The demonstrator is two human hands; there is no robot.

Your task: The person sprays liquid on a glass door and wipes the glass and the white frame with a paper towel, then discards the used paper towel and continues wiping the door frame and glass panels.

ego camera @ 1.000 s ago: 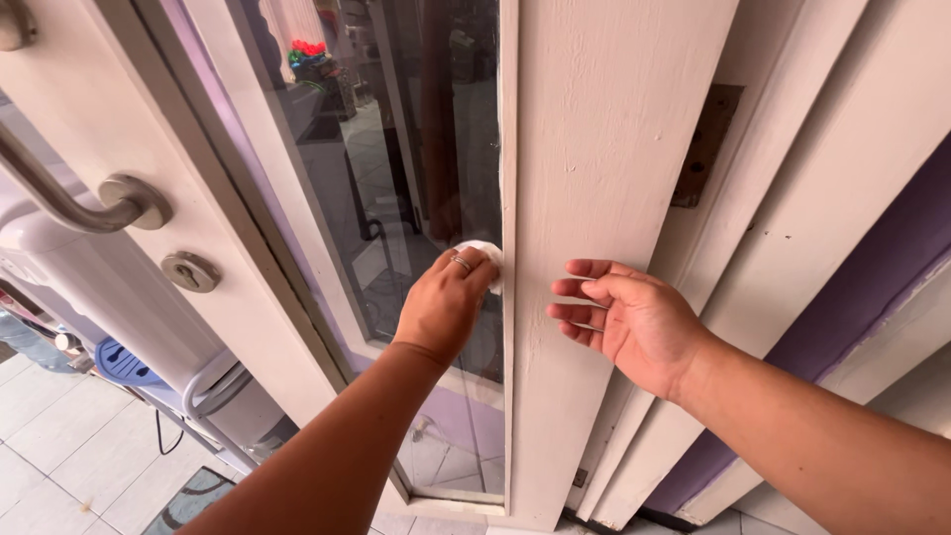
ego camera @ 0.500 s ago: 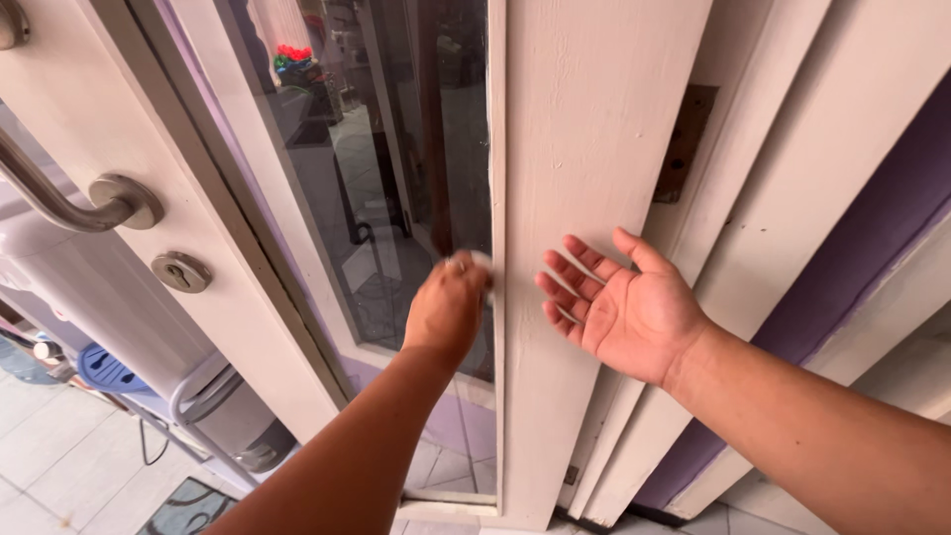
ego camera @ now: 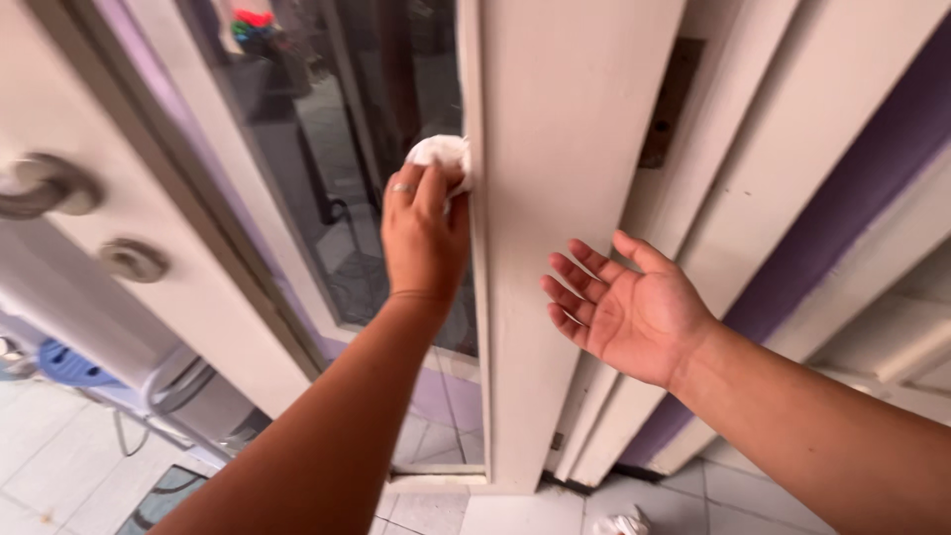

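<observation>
White crumpled cloth (ego camera: 441, 154) was clamped under the left hand (ego camera: 421, 233) against the glass pane's (ego camera: 327, 149) right edge beside the door frame (ego camera: 555, 198); the right hand (ego camera: 624, 312) hovered apart-fingered, empty.

cloth (ego camera: 439, 154): small, white, crumpled into a wad
cloth position: pressed against the glass pane (ego camera: 327, 188) at its right edge, touching the cream door frame (ego camera: 555, 149)
cloth hold: under the fingertips of the left hand (ego camera: 424, 236), upper part showing above them
glass pane: tall, upright, reflective, dark
</observation>
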